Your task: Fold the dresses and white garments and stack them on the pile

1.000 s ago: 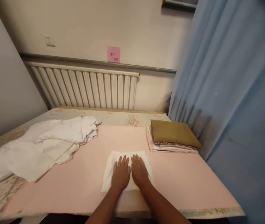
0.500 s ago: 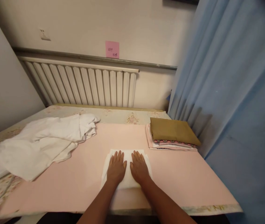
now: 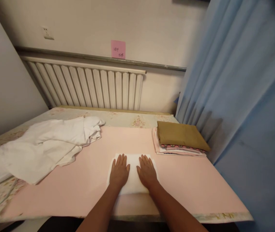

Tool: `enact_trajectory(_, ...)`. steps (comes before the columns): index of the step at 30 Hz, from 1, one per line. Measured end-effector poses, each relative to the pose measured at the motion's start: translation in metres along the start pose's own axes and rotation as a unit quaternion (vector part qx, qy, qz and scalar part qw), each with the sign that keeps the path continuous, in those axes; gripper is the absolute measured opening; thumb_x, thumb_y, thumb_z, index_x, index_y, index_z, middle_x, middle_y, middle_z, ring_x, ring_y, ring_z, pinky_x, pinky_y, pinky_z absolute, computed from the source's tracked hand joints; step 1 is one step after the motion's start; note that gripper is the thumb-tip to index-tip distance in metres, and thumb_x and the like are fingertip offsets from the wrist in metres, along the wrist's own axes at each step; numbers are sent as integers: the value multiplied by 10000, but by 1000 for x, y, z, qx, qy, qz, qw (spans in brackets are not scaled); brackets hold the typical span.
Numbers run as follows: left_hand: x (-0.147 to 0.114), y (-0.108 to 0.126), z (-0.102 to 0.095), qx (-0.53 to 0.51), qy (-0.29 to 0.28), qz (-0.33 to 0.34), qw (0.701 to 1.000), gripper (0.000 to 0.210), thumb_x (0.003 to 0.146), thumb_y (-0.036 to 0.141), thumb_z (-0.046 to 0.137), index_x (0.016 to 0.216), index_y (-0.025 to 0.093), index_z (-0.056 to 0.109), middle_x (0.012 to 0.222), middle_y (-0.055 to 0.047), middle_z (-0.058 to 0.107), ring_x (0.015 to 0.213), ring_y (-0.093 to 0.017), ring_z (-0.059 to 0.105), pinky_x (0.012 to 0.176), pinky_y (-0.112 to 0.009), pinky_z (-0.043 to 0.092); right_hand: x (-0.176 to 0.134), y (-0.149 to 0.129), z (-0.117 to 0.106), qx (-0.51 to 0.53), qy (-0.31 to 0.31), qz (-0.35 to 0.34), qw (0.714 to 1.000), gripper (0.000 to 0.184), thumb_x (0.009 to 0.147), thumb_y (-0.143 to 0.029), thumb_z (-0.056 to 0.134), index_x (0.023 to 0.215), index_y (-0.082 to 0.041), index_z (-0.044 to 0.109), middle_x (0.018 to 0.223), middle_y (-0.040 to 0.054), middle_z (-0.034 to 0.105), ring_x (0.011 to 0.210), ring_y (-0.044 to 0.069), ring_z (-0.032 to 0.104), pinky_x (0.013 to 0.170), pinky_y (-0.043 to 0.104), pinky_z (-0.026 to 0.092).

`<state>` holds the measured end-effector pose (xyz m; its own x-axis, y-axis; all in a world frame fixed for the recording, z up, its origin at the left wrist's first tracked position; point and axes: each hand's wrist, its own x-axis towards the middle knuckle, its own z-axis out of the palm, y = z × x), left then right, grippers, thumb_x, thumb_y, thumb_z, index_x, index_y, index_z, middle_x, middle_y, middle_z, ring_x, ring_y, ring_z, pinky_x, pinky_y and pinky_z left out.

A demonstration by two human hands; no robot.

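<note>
A white folded cloth [image 3: 133, 180] lies flat in front of me on a pink sheet [image 3: 84, 187]. Palm down on its left part rests my left hand [image 3: 119, 170], fingers stretched out and pointing away from me. My right hand [image 3: 147, 170] lies the same way on the right part of the cloth, its fingers extended. A strip of white cloth shows between the two hands. Neither hand grips anything. The cloth's side edges are partly hidden under the hands and wrists.
Rumpled white fabric [image 3: 47, 141] spreads over the left side. At the right stands a stack of folded cloths with an olive-brown one [image 3: 181, 133] on top. A blue curtain [image 3: 224, 96] hangs along the right. Behind the surface are a radiator [image 3: 91, 85] and a pink note [image 3: 118, 49].
My hands have moved slightly apart on the white cloth, showing more of it between them. The view has shifted a little; the other things stay put.
</note>
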<state>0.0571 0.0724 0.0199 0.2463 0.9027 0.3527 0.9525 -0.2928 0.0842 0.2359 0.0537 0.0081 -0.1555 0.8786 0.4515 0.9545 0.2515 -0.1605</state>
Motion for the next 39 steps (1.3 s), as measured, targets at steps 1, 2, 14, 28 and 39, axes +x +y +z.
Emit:
enact_trajectory(1, 0, 0, -1, 1, -2, -3, 1000, 511, 962, 337, 320, 1419, 157, 462, 1495, -111, 433, 1417, -267, 332, 1154, -510, 247, 0, 1, -1, 0, 0, 2, 1000, 458, 971, -322, 425, 1382, -131, 492, 1462, 132, 458, 1405, 260, 335, 1168, 466, 205)
enact_trajectory(2, 1, 0, -1, 3, -3, -8, 1000, 509, 962, 334, 321, 1420, 157, 460, 1498, -109, 431, 1419, -265, 329, 1154, -507, 246, 0, 3, -2, -1, -2, 6, 1000, 458, 972, -331, 424, 1383, -139, 494, 1462, 128, 459, 1405, 263, 336, 1165, 472, 207)
enact_trajectory(14, 3, -5, 2, 7, 3, -21, 1000, 514, 969, 333, 308, 1413, 123, 459, 1495, -127, 434, 1417, -279, 326, 1145, -516, 254, -3, 16, -2, -7, -17, 27, 999, 462, 986, -359, 396, 1398, -167, 478, 1486, 107, 430, 1411, 267, 320, 1142, 503, 220)
enact_trajectory(28, 6, -8, 8, 9, 6, -32, 999, 519, 963, 347, 305, 1419, 156, 461, 1504, -105, 427, 1419, -280, 321, 1145, -519, 252, -4, 14, -4, -8, 7, 23, 1000, 450, 982, -339, 398, 1389, -169, 486, 1467, 115, 455, 1401, 268, 342, 1136, 501, 241)
enact_trajectory(39, 8, -9, 10, 21, 5, -39, 999, 517, 968, 351, 302, 1427, 161, 447, 1519, -94, 405, 1419, -275, 318, 1144, -509, 248, -5, 15, -1, -8, 11, 22, 1000, 450, 985, -349, 409, 1386, -159, 481, 1478, 108, 443, 1407, 263, 330, 1143, 485, 239)
